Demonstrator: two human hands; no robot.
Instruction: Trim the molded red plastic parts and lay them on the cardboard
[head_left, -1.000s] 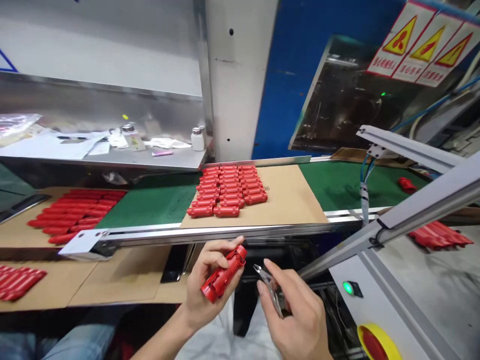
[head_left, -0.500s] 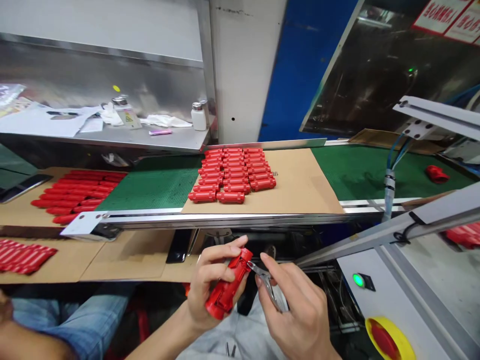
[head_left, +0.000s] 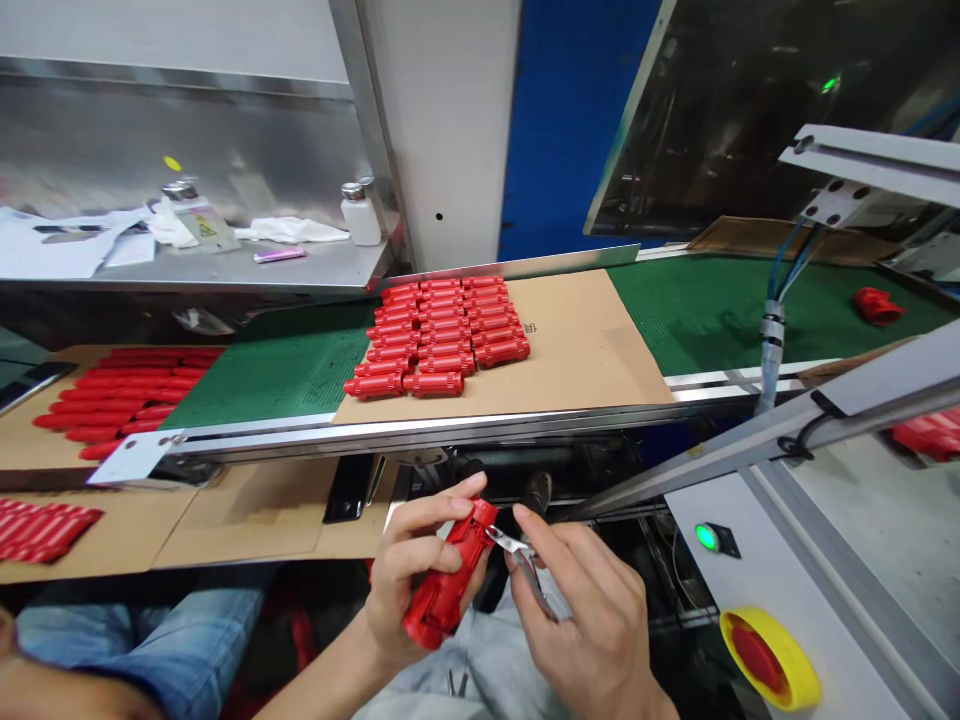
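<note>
My left hand [head_left: 411,568] is closed around a red plastic cylindrical part [head_left: 448,582], held tilted above my lap with its upper end toward the right. In my right hand [head_left: 589,610] is a pair of small metal nippers [head_left: 525,562], the handles gripped between thumb and fingers. The nippers' tip meets the side of the red part near its upper end; whether the jaws are closed on anything there is too small to tell. Beyond my hands, rows of similar red parts [head_left: 439,383] lie on a cardboard sheet [head_left: 577,375] over the green conveyor belt [head_left: 289,365].
More red pieces [head_left: 142,385] lie on cardboard at the left. A metal rail [head_left: 405,435] edges the conveyor. To the right are a slanted aluminium bar [head_left: 705,460], a lit green button [head_left: 706,537] and a yellow-ringed red button [head_left: 772,660]. A neighbouring person's jeans [head_left: 142,640] show lower left.
The view has shifted slightly, so the background sits further left and a little higher in places. Both hands keep their holds, with the nippers' tip still at the red part's upper end.
</note>
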